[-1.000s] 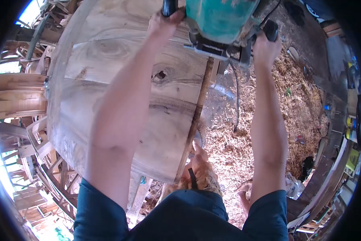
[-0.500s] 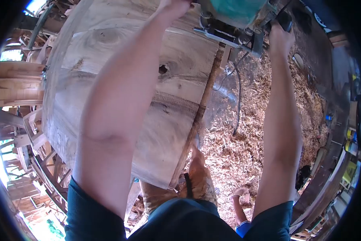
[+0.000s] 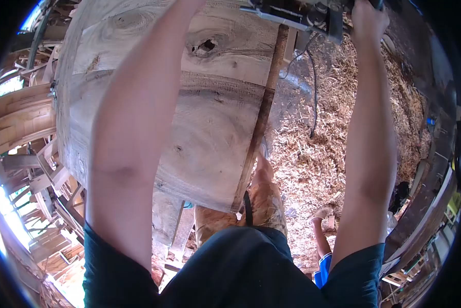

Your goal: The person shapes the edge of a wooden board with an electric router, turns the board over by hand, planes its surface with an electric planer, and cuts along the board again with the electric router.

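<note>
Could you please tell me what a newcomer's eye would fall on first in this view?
Most likely the broad wooden panel with its swirling grain, left of centre, and the dark hole in its upper part. Next might come the pale, curly wood shavings strewn to the panel's right. At the top edge, a machine, partly cut off by the frame, could also draw the eye.

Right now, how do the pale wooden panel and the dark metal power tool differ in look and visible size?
The pale wooden panel shows swirling grain and a hole; the dark metal power tool looks angular. The panel appears broad; the tool shows only a small part. The picture's top edge cuts both.
</note>
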A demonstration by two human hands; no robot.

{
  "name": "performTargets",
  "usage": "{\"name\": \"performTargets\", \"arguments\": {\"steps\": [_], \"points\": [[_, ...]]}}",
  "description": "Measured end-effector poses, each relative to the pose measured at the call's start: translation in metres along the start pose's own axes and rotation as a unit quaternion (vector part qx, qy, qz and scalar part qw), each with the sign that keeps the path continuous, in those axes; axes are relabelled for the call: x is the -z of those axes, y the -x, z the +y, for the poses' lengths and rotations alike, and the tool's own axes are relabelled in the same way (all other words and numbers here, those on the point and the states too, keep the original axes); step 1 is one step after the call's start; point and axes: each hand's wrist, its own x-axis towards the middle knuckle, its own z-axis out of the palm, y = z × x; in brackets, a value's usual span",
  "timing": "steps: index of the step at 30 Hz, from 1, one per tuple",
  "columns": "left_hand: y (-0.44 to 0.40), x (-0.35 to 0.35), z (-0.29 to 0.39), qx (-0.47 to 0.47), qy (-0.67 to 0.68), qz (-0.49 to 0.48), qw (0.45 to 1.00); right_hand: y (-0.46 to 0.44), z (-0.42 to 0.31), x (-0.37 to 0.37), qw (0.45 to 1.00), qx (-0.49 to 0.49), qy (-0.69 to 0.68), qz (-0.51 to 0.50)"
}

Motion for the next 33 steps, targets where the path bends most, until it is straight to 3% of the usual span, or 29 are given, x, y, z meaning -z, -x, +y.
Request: {"name": "performTargets", "arguments": {"steps": [2,5,6,9,11,13,14,15,16,22,25,31,33], "points": [[0.014,0.004,-0.011,-0.032,-0.005,0.025,0.999,0.020,-0.004,0.010,0.994,-0.024,-0.105,-0.013],[0.050,0.011,0.005,0.004,-0.019,0.035,0.999,0.045,-0.010,0.019,0.963,-0.049,-0.264,-0.034],[0.062,0.015,0.015,0.050,-0.032,0.032,0.998,0.050,-0.008,0.022,0.962,-0.061,-0.263,-0.032],[0.088,0.021,0.017,0.059,-0.037,0.015,0.997,0.069,0.002,0.034,0.968,-0.089,-0.235,-0.024],[0.106,0.026,-0.008,-0.175,-0.275,0.046,0.944,0.082,0.003,0.047,0.981,-0.085,-0.175,-0.020],[0.123,0.031,0.003,-0.183,-0.285,0.046,0.940,0.102,-0.015,0.061,0.969,-0.107,-0.223,-0.025],[0.136,0.033,0.006,-0.075,-0.181,0.026,0.980,0.112,-0.014,0.066,0.966,-0.103,-0.234,-0.023],[0.153,0.035,0.017,0.036,-0.072,0.003,0.997,0.123,-0.012,0.071,0.964,-0.099,-0.245,-0.021],[0.166,0.034,0.029,0.090,0.026,0.023,0.995,0.131,-0.011,0.076,0.969,-0.085,-0.231,-0.019],[0.236,0.047,0.038,0.119,0.061,0.034,0.990,0.190,-0.021,0.114,0.968,-0.074,-0.239,-0.013],[0.268,0.056,0.044,0.113,0.043,0.036,0.992,0.225,-0.042,0.137,0.959,-0.150,-0.241,-0.004],[0.301,0.056,0.046,0.082,0.043,0.062,0.994,0.244,-0.031,0.151,0.969,-0.049,-0.238,-0.032],[0.306,0.055,0.039,0.093,0.015,0.062,0.994,0.247,-0.030,0.160,0.974,-0.068,-0.205,-0.061]]}}
